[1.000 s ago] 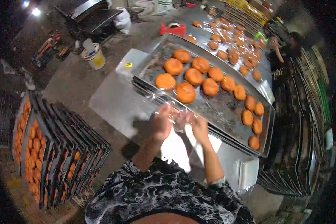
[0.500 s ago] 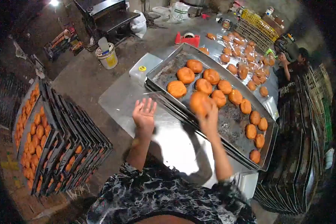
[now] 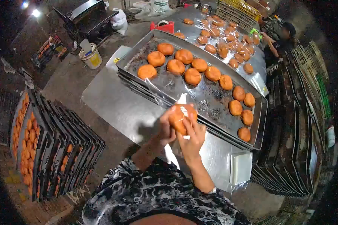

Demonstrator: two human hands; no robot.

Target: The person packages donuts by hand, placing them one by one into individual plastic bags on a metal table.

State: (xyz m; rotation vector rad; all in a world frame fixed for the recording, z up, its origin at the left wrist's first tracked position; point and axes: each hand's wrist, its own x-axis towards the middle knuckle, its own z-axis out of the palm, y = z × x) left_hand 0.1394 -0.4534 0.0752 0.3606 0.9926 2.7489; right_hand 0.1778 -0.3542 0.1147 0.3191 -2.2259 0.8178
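Observation:
A round orange-brown bun (image 3: 178, 120) is between my two hands, in front of the tray's near edge. Shiny clear plastic (image 3: 182, 99) shows around and above it, probably a bag. My left hand (image 3: 166, 126) closes on the bun's left side, while my right hand (image 3: 192, 138) has its fingers bent over the front and right of it. Just beyond lies a dark metal tray (image 3: 218, 103) with several similar buns (image 3: 192, 76), stacked on other trays.
Many buns in clear plastic (image 3: 223, 48) lie at the table's far side, near a red tape dispenser (image 3: 162, 26) and yellow crates (image 3: 238, 13). A pack of clear bags (image 3: 240, 167) sits at the near right. Racked trays (image 3: 69, 150) stand left. Another person (image 3: 279, 41) is at the far right.
My right hand has brought the bun from over the tray toward me. The left hand, spread and apart before, now closes on it too. The view has shifted.

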